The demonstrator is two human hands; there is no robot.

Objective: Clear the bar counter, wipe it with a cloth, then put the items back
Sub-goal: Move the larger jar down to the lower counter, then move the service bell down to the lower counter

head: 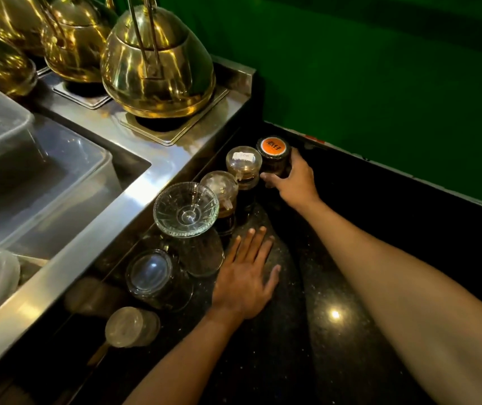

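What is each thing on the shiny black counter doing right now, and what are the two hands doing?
Orange-lidded jar: upright, gripped by the right hand.
Labelled dispenser: upright, lid on.
Second dispenser: upright, lid on.
Glass bowl: empty, right way up.
Left hand: flat on the counter, holding nothing.

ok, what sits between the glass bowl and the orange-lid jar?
Head view: two glass dispensers with dark liquid, one next to the glass bowl, the other against the orange-lid jar, which the right hand grips.
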